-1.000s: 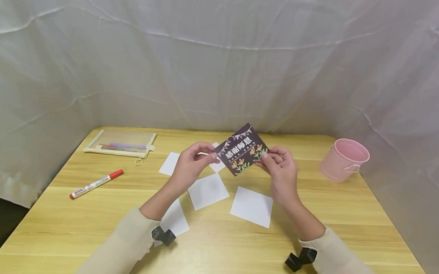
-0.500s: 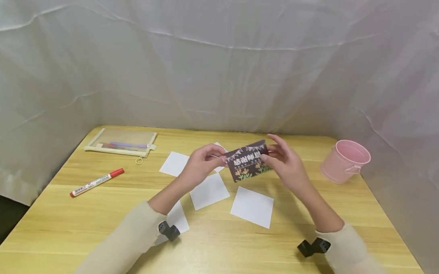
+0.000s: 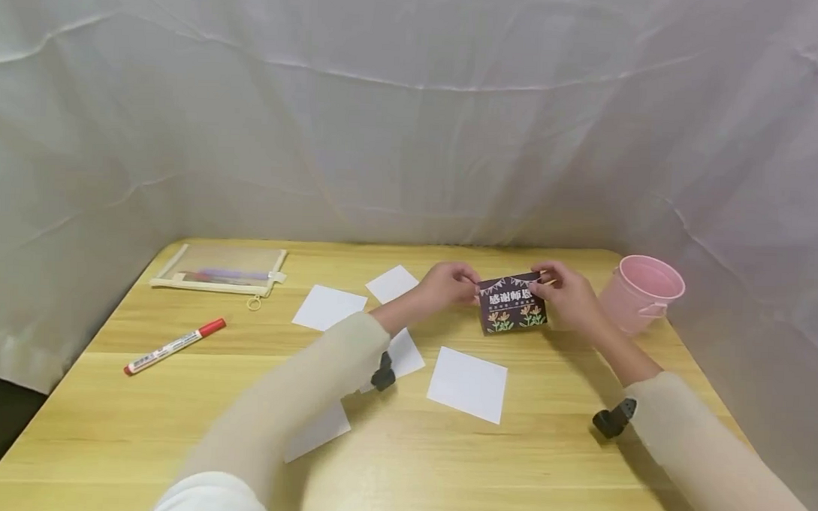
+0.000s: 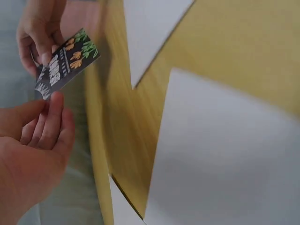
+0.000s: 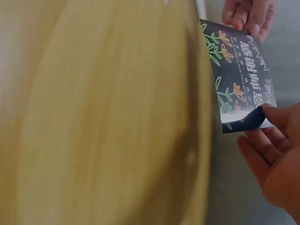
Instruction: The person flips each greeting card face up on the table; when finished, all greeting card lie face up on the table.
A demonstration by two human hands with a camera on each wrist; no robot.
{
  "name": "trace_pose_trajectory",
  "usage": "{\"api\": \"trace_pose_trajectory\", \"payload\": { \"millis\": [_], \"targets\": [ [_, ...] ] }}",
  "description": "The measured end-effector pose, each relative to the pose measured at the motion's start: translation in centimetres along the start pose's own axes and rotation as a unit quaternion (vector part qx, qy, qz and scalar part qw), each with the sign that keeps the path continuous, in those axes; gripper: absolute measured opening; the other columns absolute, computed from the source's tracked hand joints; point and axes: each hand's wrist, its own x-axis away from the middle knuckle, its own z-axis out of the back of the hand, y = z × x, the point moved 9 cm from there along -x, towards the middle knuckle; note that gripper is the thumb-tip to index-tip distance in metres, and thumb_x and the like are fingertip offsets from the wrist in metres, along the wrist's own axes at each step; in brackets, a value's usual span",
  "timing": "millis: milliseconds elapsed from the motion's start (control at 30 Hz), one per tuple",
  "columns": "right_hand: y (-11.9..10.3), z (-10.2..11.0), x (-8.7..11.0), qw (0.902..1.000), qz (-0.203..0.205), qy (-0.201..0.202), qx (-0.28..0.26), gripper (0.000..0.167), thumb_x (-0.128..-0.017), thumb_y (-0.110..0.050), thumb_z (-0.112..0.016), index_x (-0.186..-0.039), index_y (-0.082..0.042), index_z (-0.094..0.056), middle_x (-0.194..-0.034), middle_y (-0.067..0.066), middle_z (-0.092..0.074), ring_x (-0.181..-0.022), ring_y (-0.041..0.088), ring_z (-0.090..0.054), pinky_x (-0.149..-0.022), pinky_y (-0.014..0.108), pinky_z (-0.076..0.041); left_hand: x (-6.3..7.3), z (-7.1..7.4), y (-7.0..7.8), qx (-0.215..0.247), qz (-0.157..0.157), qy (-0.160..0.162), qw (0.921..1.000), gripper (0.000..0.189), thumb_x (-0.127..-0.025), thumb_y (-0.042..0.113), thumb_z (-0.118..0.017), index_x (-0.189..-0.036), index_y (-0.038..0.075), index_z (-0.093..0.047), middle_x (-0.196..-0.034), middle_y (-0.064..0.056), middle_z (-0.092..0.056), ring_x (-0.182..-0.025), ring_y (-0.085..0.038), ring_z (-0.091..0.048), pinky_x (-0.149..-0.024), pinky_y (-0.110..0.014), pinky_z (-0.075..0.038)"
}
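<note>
Now the L hand (image 3: 451,283) has one top corner of the dark greeting card (image 3: 512,308) pinched btwn thumb & fingers. The R hand (image 3: 570,293) grips the other top corner, thumb on the front, fingers behind. Both have curled in, w/ just the thin card btwn. The card is held up over the table (image 3: 543,471), left of the pink bucket (image 3: 629,299) and apart from it. Since a sec ago it went right and got less slanted, so the work is now on the bucket side, but the card isn't let go. Its printed side faces the person: flags up top, flowers at the bottom, words right way up. Long axis runs side to side, R end a bit higher. Farther L: spread white papers (image 3: 468,385), a red marker (image 3: 176,346) & a zip pouch (image 3: 205,286) w/ pens (image 3: 235,274) inside.
</note>
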Motion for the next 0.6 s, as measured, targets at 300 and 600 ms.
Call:
{"api": "trace_pose_trajectory", "payload": {
  "millis": [300, 600],
  "targets": [
    [3.0, -1.4, -2.9, 0.9959, -0.002, -0.031, 0.085, 0.031, -0.098, -0.018, -0.066, -0.124, -0.002, -0.059, -0.111, 0.019, -0.064, -0.099, 0.033, -0.061, -0.082, 0.043, -0.05, -3.7, -0.8, -0.4, -0.251, 0.002, -0.02, 0.9678, 0.008, -0.095, 0.007, -0.067, -0.099, 0.001, -0.071, -0.097, -0.01, -0.07, -0.073, -0.011, -0.057, -0.064, -0.019, -0.047],
    [3.7, -3.5, -4.5, 0.9939, -0.013, -0.068, 0.086, 0.033, -0.1, -0.022, -0.064, -0.125, -0.002, -0.059, -0.109, 0.017, -0.061, -0.104, 0.034, -0.058, -0.091, 0.049, -0.047, -5.1, 0.7, -1.2, -0.384, 0.02, -0.031, 0.9228, 0.007, -0.094, 0.016, -0.07, -0.097, 0.009, -0.072, -0.097, -0.002, -0.068, -0.081, -0.013, -0.056, -0.075, -0.025, -0.048]
  ]
}}
